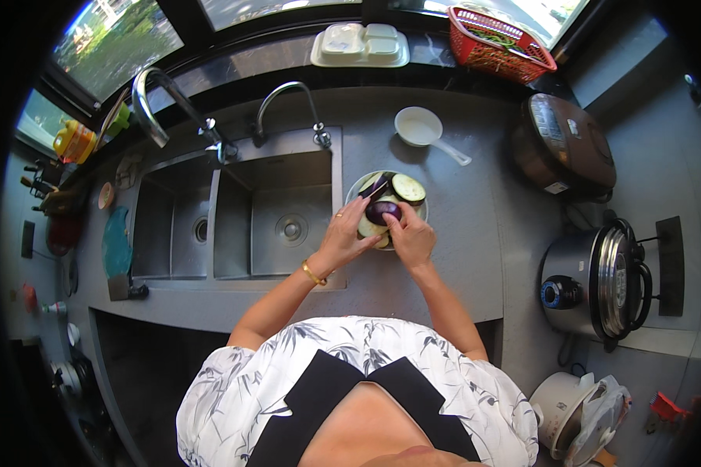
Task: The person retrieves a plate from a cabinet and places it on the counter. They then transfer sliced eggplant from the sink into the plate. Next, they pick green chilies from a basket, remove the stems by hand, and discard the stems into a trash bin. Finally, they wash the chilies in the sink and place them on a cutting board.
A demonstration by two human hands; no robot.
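In front of me on the grey counter, a round bowl holds several eggplant slices with pale flesh and dark purple skin. My right hand grips an eggplant piece over the bowl, its purple skin facing up. My left hand is cupped at the bowl's left side, fingertips by the slices and thumb low over a pale one. Whether it grips a slice is unclear. Both hands hide part of the rim.
Left of the bowl is a double-basin steel sink with two faucets. A white dipper lies behind it. Rightward stand a brown rice cooker and a pressure cooker. A red basket and lidded food container occupy the sill.
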